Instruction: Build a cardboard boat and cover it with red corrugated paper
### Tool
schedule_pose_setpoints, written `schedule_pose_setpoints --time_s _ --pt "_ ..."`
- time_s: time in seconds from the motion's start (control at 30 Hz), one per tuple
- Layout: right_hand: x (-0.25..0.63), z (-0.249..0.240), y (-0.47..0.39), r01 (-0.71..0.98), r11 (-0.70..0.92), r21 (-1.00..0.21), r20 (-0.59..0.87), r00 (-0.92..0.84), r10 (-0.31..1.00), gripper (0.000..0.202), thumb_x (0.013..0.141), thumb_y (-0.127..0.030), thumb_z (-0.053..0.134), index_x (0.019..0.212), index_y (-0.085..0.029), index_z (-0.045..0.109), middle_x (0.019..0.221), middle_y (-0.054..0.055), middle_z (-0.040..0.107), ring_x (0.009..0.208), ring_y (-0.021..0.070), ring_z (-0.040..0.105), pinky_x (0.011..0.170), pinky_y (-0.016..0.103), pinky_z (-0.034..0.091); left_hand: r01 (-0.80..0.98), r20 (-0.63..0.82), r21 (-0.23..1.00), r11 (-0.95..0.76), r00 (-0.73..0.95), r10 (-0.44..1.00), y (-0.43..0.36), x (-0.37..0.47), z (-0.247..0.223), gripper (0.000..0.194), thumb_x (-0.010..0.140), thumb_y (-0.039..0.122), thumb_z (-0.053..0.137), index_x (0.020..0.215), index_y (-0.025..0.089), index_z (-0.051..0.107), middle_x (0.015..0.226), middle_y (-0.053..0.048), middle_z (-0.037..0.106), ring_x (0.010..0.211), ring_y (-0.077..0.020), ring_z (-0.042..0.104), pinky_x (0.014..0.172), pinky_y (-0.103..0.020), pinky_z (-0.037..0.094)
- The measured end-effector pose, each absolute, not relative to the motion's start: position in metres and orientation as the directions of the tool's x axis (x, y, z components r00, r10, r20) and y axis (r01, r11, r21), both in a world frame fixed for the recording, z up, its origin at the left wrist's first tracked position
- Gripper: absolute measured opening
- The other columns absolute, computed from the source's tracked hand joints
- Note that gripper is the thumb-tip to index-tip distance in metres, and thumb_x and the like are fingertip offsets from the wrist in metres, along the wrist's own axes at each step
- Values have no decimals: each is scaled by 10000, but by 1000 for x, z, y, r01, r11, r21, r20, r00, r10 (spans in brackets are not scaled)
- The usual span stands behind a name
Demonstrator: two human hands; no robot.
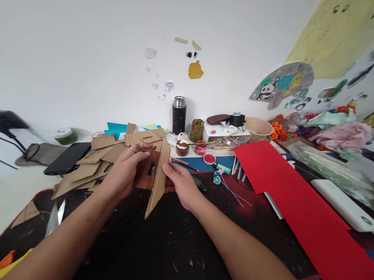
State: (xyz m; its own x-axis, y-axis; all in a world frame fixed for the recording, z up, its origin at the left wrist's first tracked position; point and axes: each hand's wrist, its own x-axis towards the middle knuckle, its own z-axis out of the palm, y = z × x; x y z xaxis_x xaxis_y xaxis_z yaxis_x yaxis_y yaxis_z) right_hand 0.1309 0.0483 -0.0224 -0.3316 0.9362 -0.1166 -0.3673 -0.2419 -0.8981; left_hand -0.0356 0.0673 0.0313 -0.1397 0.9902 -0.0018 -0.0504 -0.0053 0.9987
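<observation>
Between my hands, raised over the dark mat, is a folded cardboard piece [159, 175] with a slanted side panel and a small cut-out slot in its darker face. My left hand [130, 166] grips it from the left, fingers bent over the top and partly hidden behind the panel. On the other side, my right hand [181, 182] pinches the panel with its thumb in front; the remaining fingers go out of sight behind it. Just beyond the left hand lies a pile of cut cardboard scraps [87, 165]. Open scissors [56, 216] rest near my left forearm.
A long red sheet [292, 197] runs down the right side beside a white power strip [346, 204]. Along the wall stand a black thermos [179, 115], paint jars and a white box [226, 137]. A black phone [69, 157] lies at the left.
</observation>
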Motion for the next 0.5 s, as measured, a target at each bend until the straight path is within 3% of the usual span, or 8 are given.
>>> schedule_pose_setpoints --time_s 0.1,0.2,0.27,0.4,0.5 --pt "134 -18 48 -409 -234 -882 -108 -308 945 620 793 -758 892 1149 -261 788 1030 66 845 816 294 808 678 436 691 -117 -42 993 29 -108 993 67 -41 38 387 740 429 878 1074 259 783 1331 -92 814 1336 -374 713 1064 -480 613" --pt "137 -15 51 -454 -201 -868 -86 -261 961 617 789 -750 900 1136 -255 775 1068 73 850 857 291 817 696 418 691 -72 -19 997 9 -131 991 65 -48 46 409 877 564 814 1153 267 759 1442 -123 773 1382 -371 700 1073 -496 617" --pt "140 -14 53 -481 -171 -860 -64 -230 971 634 788 -752 899 1154 -252 764 1097 79 849 900 292 823 730 417 694 21 -1 1000 2 -81 997 64 -52 51 519 892 649 794 1245 273 736 1480 -153 756 1386 -385 703 1067 -511 625" --pt "141 -12 57 -531 -115 -839 -17 -185 983 662 791 -743 903 1204 -257 729 1174 89 835 989 296 827 797 425 697 280 13 959 -51 136 991 62 -58 50 913 728 663 928 1514 305 631 1501 -189 748 1375 -462 707 1032 -570 637" --pt "140 -13 57 -561 -89 -823 12 -173 985 644 803 -721 905 1222 -269 717 1251 93 818 1059 301 821 828 426 696 434 70 886 -162 219 973 63 -59 40 1060 614 607 997 1559 338 598 1505 -145 757 1396 -467 696 1118 -587 589"
